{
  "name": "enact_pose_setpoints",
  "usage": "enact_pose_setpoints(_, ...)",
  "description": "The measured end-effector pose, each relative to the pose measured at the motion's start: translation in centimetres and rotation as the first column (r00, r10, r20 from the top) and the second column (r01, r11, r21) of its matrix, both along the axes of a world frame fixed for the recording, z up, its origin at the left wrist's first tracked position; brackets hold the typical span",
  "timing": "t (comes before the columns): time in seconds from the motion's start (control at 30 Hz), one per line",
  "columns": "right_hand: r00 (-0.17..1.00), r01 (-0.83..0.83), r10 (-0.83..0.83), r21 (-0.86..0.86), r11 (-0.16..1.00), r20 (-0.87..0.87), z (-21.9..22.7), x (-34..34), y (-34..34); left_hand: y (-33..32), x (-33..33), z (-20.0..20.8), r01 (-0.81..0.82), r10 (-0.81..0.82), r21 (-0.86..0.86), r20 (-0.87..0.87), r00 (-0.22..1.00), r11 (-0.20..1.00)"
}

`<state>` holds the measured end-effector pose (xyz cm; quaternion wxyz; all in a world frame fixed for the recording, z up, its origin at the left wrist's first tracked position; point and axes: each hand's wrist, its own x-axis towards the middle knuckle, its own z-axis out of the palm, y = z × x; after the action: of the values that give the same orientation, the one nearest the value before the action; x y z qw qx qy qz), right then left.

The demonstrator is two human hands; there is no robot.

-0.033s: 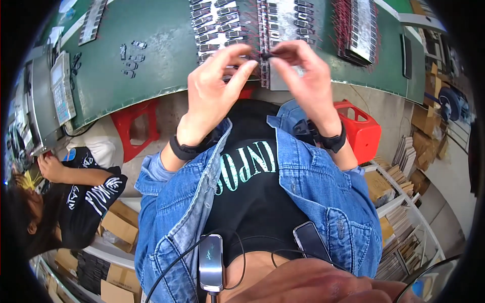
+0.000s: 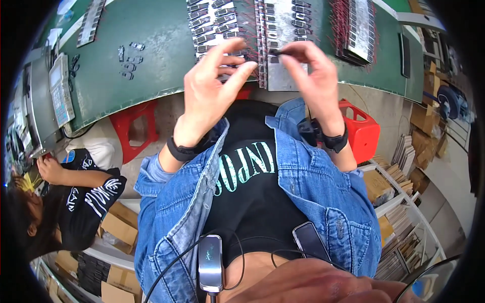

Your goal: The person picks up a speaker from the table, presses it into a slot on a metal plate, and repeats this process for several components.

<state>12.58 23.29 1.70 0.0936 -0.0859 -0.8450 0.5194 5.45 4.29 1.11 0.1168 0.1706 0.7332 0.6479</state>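
My right hand [image 2: 320, 74] pinches a small black part [image 2: 276, 52] between thumb and fingertips. It is over a pale grey board [image 2: 283, 78] with small dark modules along its left side and more at its right edge. My left hand [image 2: 212, 78] is raised by a white board [image 2: 216, 11] of dark modules, fingers curved and thumb apart, with nothing seen in it. Between the hands runs a narrow strip [image 2: 260, 30] of small pieces with thin red wires. Finer detail of the held part is too small to make out.
Several loose dark modules [image 2: 130, 64] lie on the green table [image 2: 151, 50]. Stacked red-wired boards [image 2: 361, 33] are at the right, a keypad device [image 2: 61, 91] at the left. Red stools [image 2: 361, 131] stand below the edge. A co-worker [image 2: 83, 197] sits at the left.
My right hand has moved to the right, carrying the small black part off the wired strip to over the grey board. My left hand has shifted slightly left, away from the strip.
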Motion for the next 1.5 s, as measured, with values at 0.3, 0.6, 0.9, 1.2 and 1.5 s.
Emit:
enact_pose_setpoints(0.3,0.968,0.250,-0.242,0.261,0.932,-0.061,-2.6,1.4,3.6,-1.0,-1.2,-1.6,0.048,-0.048,0.010,-0.053,0.997,0.999)
enact_pose_setpoints(0.6,0.953,0.247,-0.076,0.613,0.750,-0.292,-3.2,1.4,4.1,-2.4,-1.0,-1.8,0.022,-0.022,-0.014,0.051,0.998,1.000)
enact_pose_setpoints(0.9,0.978,0.068,0.075,0.631,0.772,-0.197,-2.2,0.8,0.3,-6.4,-4.3,-0.9,-0.230,0.235,0.085,-0.046,0.971,0.969)
enact_pose_setpoints(1.2,0.985,-0.008,0.112,0.620,0.785,-0.130,-1.1,1.2,-0.9,-12.8,-7.8,-2.9,-0.560,0.444,-0.209,-0.421,0.791,0.801)
enact_pose_setpoints(1.5,0.991,-0.112,0.131,0.562,0.819,0.008,-0.1,0.5,-1.4,-13.3,-8.1,-3.3,-0.604,-0.034,-0.562,-0.748,0.663,0.566)
